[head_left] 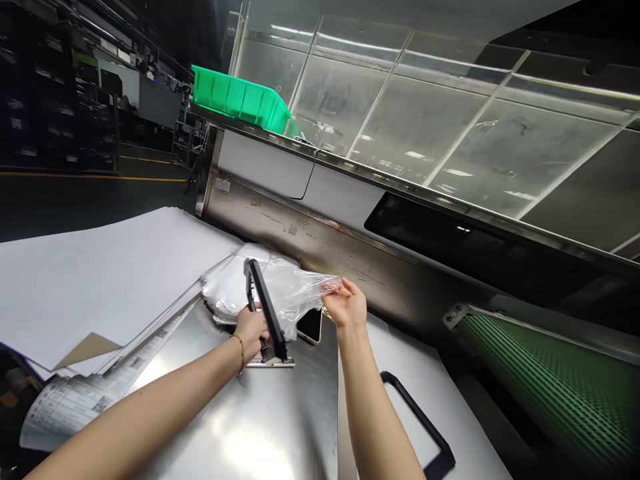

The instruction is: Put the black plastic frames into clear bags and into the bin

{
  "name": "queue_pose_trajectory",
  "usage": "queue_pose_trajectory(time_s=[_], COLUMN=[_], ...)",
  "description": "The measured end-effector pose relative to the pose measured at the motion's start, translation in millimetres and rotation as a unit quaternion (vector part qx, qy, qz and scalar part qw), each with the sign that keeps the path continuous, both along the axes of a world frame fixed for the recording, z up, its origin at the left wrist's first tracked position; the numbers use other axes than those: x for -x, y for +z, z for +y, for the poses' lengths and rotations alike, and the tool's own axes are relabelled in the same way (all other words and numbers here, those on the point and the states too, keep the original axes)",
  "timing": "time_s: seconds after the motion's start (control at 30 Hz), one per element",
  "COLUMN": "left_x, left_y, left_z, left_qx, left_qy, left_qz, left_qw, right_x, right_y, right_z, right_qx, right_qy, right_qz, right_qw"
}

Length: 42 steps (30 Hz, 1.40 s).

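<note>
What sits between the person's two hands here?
In the head view, a clear plastic bag stretches between left hand and right hand, with a black frame and a phone-like device beneath.

Frame (265, 313) on table (280, 413), paper stack (100, 280) left, bin (237, 99) behind, conveyor (560, 380) right

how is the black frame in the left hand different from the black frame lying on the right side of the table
The held black frame stands on edge, steeply tilted, gripped by the left hand; the lying black frame rests flat on the metal table, untouched. The held one sits against the clear plastic bag that the right hand pinches; the lying one is apart from the bag. Both are thin, black and rectangular.
</note>
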<state>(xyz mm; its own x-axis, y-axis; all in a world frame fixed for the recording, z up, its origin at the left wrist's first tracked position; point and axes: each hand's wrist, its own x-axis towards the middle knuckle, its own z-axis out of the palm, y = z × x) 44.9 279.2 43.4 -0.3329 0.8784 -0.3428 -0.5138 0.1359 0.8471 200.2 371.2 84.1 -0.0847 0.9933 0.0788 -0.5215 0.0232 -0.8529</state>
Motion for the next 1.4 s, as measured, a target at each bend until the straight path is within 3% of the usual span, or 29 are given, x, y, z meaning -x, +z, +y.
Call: queue_pose_trajectory(time_s=[0.17,0.27,0.4,0.63,0.8,1.0,1.13,1.33,1.4], left_x=[15,35,58,60,53,68,66,49,51], left_y=[10.8,19.1,24.5,19.3,9.5,4.4,3.2,4.2,5.5], left_z=[-24,-40,-49,-50,-53,-67,-84,-119,-138], left_qx=[-0.014,-0.021,-0.014,-0.022,-0.025,-0.005,-0.017,-0.059,-0.059], left_qy=[-0.003,-0.103,-0.261,-0.379,-0.376,-0.307,-0.267,-0.235,-0.225], left_qz=[0.102,0.157,0.229,0.280,0.240,0.207,0.222,0.256,0.251], left_qw=[0.995,0.982,0.938,0.882,0.895,0.929,0.938,0.936,0.940], right_x=[14,24,32,33,29,-3,-1,37,43], right_y=[-7.3,-14.9,-14.8,-3.5,2.5,-28.1,-43.4,-29.0,-24.0], right_z=[-13,-20,-32,-63,-94,-126,-153,-208,-233], right_qx=[0.031,0.036,-0.002,-0.125,-0.228,-0.309,-0.340,-0.434,-0.461], right_qy=[-0.029,-0.021,0.021,0.111,0.136,0.017,0.029,0.099,0.107], right_qz=[-0.055,-0.101,-0.165,-0.317,-0.453,-0.568,-0.568,-0.525,-0.533], right_qw=[0.998,0.994,0.986,0.933,0.851,0.763,0.749,0.725,0.701])
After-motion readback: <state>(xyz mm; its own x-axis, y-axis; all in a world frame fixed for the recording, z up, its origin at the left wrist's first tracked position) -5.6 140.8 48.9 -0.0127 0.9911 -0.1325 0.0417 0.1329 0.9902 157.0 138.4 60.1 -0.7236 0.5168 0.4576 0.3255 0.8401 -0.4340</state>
